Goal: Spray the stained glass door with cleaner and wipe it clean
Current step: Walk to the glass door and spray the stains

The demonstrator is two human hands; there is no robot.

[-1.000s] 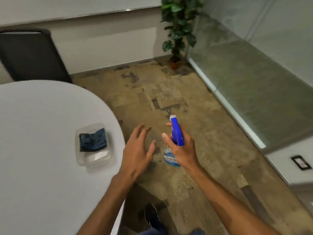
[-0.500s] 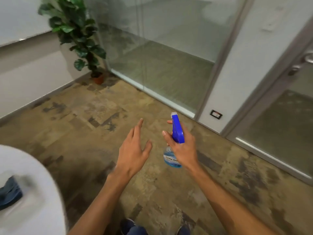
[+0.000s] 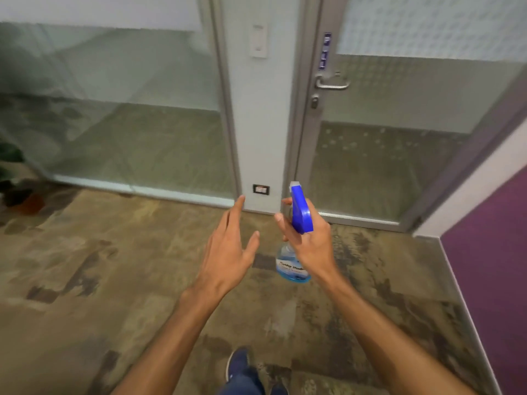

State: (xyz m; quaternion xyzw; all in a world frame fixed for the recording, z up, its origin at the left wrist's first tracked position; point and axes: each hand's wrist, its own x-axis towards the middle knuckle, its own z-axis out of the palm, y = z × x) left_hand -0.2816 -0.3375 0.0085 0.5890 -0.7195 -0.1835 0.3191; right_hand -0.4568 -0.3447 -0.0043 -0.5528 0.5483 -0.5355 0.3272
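Note:
The glass door [image 3: 393, 155] stands ahead on the right, in a grey metal frame with a lever handle [image 3: 332, 82]; pale spots dot its lower pane. My right hand [image 3: 310, 240] grips a spray bottle [image 3: 293, 269] with a blue trigger head and pale blue liquid, nozzle pointing up toward the door. My left hand [image 3: 228, 252] hovers beside it, fingers spread and holding nothing. Both hands are well short of the door.
A fixed glass wall [image 3: 114, 109] runs left of a white pillar [image 3: 256, 124] with a switch and a low socket. A purple wall [image 3: 490, 266] closes the right side. A potted plant [image 3: 17, 189] sits far left. Patchy brown carpet covers the floor.
My view has swung right, away from the white table and cloth, and the glass door is now in front. Both hands kept their pose, the bottle still in my right hand.

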